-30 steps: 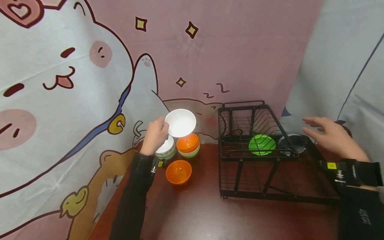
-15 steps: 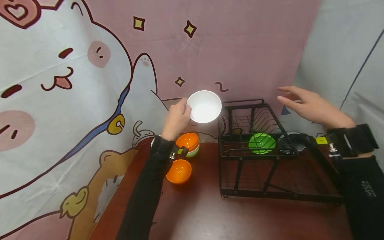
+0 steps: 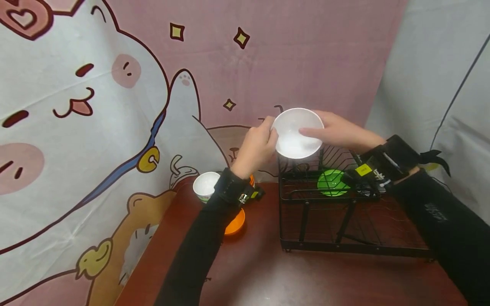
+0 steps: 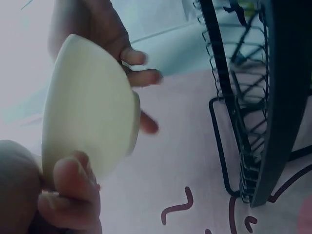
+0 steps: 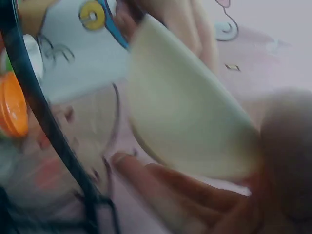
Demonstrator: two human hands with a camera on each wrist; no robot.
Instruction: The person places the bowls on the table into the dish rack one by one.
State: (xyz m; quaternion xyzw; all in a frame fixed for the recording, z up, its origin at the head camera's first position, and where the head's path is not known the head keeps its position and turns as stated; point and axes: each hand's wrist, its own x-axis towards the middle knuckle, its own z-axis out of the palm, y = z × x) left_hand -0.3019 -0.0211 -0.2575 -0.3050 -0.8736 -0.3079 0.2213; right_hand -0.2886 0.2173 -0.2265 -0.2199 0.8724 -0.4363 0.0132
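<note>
A white bowl [image 3: 292, 146] is held up in the air in front of the rack, its inside toward the head camera. My left hand [image 3: 255, 146] pinches its left rim, thumb on the inside. On the opposite side, my right hand [image 3: 340, 131] grips the right rim, with the thumb inside the bowl and the fingers behind it. Seen side-on in the left wrist view, the bowl [image 4: 87, 107] shows a smooth outer wall and a foot ring. In the right wrist view, fingers [image 5: 170, 190] extend beneath the bowl's outer side, somewhat blurred.
A black two-tier dish rack [image 3: 344, 249] stands on the brown table [image 3: 275, 276]. A green bowl [image 3: 332, 185] sits in its upper tier. Left of the rack are a white bowl [image 3: 205, 183] and an orange bowl [image 3: 235, 223], partly behind my left arm. A printed cloth hangs behind.
My left hand has carried the white bowl up and to the right, away from the bowls on the table. My right hand has moved left from beside the rack and taken hold of its right rim.
</note>
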